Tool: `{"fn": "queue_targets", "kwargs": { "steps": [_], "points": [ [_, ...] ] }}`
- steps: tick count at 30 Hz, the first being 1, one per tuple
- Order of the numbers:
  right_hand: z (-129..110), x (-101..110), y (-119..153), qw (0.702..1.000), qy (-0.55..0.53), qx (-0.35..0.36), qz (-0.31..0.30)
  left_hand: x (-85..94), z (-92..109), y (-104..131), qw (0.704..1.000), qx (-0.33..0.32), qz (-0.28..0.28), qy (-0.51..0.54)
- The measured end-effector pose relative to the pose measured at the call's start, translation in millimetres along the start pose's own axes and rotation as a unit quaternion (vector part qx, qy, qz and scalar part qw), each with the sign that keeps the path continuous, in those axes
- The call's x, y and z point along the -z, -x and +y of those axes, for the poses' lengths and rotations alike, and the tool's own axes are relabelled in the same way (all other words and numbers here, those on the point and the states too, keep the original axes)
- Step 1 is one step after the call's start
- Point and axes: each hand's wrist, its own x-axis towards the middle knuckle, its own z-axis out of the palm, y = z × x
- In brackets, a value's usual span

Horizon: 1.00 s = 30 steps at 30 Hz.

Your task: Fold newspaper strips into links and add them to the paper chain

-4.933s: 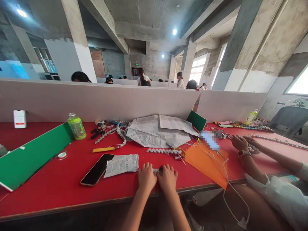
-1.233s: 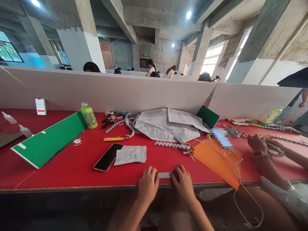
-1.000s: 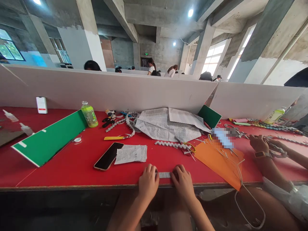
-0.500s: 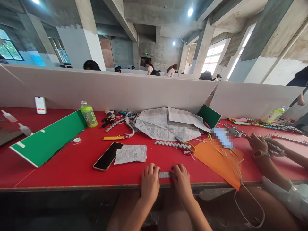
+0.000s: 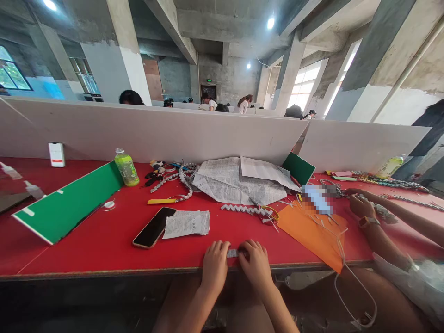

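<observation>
Paper strip (image 5: 231,253) pinched by left hand (image 5: 215,262) at nine o'clock and right hand (image 5: 255,261) at three; probably mid-fold, next needing a firm, flat press.

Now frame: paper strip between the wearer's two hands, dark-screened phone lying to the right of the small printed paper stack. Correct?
Wrong side for the phone: the head view shows the dark-screened phone lying to the left of the small printed paper stack. The paper strip is between the left hand and the right hand.
</observation>
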Motion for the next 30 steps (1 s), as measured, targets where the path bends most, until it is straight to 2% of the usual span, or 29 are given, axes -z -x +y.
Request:
{"fn": "queue_targets", "kwargs": {
  "steps": [5, 11, 19, 25, 30],
  "points": [
    [-7, -8, -2, 0.999, 0.035, -0.030, 0.016, -3.6, -2, -7, 0.999, 0.019, -0.013, 0.043],
    [-8, -15, 0, 0.997, 0.063, -0.047, 0.022, 4.1, 8, -10, 0.998, 0.053, -0.034, 0.015],
    [-6, -14, 9, 0.998, 0.036, -0.042, 0.022, 3.5, 9, -3, 0.998, 0.043, -0.043, 0.022],
    [1, -10, 7, 0.999, -0.005, -0.036, 0.003, 9.9, 1, -10, 0.989, 0.055, -0.079, 0.111],
    [7, -2, 0, 0.997, -0.058, -0.035, -0.037, 11.9, -11, -13, 0.976, 0.047, -0.108, 0.182]
  ]
}}
